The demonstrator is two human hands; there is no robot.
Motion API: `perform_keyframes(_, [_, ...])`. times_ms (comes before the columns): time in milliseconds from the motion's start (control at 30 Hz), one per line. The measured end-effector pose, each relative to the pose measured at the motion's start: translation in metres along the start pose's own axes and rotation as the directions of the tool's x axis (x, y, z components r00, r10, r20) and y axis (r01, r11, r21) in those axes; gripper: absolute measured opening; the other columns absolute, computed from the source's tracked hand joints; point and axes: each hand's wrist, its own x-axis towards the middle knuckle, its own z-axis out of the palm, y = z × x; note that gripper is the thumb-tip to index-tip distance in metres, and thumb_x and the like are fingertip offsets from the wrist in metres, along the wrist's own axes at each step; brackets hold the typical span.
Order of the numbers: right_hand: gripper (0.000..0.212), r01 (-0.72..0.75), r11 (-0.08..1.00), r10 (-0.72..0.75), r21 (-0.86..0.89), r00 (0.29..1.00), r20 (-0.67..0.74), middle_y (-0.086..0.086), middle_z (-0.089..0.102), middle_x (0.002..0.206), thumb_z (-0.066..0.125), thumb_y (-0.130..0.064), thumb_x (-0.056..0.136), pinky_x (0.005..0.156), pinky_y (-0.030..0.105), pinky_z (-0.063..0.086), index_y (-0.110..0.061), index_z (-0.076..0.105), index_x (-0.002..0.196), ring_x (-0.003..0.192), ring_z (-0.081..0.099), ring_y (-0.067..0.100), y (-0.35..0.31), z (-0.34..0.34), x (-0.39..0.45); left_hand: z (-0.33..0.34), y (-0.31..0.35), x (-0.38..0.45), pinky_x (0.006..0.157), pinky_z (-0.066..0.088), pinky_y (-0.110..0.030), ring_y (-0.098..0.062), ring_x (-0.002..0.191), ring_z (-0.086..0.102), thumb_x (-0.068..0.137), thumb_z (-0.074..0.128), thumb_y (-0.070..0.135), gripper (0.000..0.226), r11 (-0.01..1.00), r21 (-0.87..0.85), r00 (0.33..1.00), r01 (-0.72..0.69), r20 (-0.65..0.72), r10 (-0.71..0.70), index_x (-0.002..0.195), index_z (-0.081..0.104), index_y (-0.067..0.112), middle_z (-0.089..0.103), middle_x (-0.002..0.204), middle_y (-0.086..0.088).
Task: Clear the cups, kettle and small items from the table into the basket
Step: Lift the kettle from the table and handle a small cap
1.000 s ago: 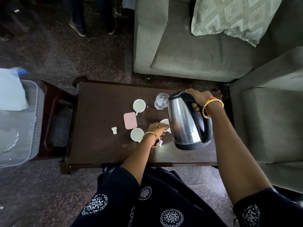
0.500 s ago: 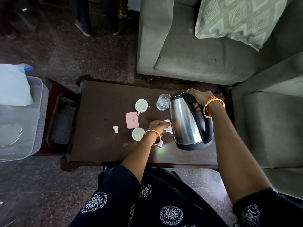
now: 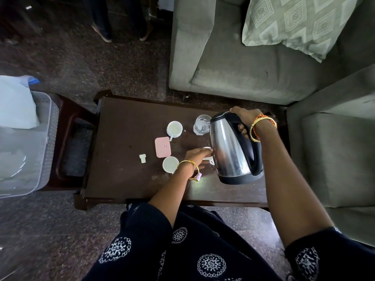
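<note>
My right hand (image 3: 242, 118) grips the black handle of a steel kettle (image 3: 229, 149), held just above the dark wooden table (image 3: 125, 179). My left hand (image 3: 195, 159) is closed on a white cup (image 3: 209, 158) that sits mostly hidden behind the kettle and my fingers. Another white cup (image 3: 170, 164) stands by my left wrist. A third white cup (image 3: 174, 128) stands farther back, next to a clear glass (image 3: 202, 124). A pink flat case (image 3: 162, 147) and a small white cap (image 3: 142, 158) lie left of the cups. The translucent basket (image 3: 44, 142) stands at the left.
A white bag (image 3: 16, 104) rests on the basket's far end. A dark wooden stand (image 3: 67, 138) sits between basket and table. Grey sofas (image 3: 243, 67) with a patterned cushion (image 3: 304, 23) border the table at back and right. Another person's feet (image 3: 105, 35) stand on the floor behind.
My left hand has slid a little right, further onto the cup behind the kettle. The kettle stays in my right hand at about the same height.
</note>
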Motion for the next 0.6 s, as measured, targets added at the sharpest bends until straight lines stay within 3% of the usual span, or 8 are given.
perform_keyframes(300, [0.04,-0.021,0.998,0.022,-0.059,1.0,0.005,0.002,0.042,0.041,0.061,-0.048,0.076,0.034,0.014,0.035,-0.009,0.054,0.069,0.023,0.034,0.012,-0.0064,-0.0036,0.0036,0.004,0.0022,-0.0011,0.063,0.048,-0.025,-0.007,0.072,0.065,0.078,0.071,0.039,0.014,1.0,-0.015,1.0,0.013,0.02,-0.013,0.083,0.065,0.027,0.069,0.096,0.002])
perform_keyframes(467, [0.038,-0.033,0.998,0.034,-0.059,0.999,0.01,0.001,0.041,0.031,0.062,-0.046,0.076,0.034,0.014,0.035,-0.009,0.055,0.071,0.021,0.033,0.012,-0.0075,-0.0037,0.0048,0.0037,0.0021,-0.0018,0.066,0.049,-0.024,-0.008,0.072,0.064,0.078,0.072,0.038,0.015,0.999,-0.029,1.0,0.02,0.023,-0.019,0.084,0.065,0.026,0.069,0.097,0.001])
perform_keyframes(600, [0.038,-0.039,0.997,0.04,-0.068,0.999,0.018,0.001,0.041,0.032,0.062,-0.046,0.076,0.034,0.014,0.035,-0.009,0.056,0.073,0.022,0.033,0.012,-0.0071,-0.0038,0.0066,0.0032,0.0015,-0.0021,0.068,0.049,-0.024,-0.007,0.074,0.064,0.078,0.071,0.039,0.03,0.999,-0.027,0.999,0.024,0.028,-0.024,0.101,0.067,0.021,0.07,0.099,0.0])
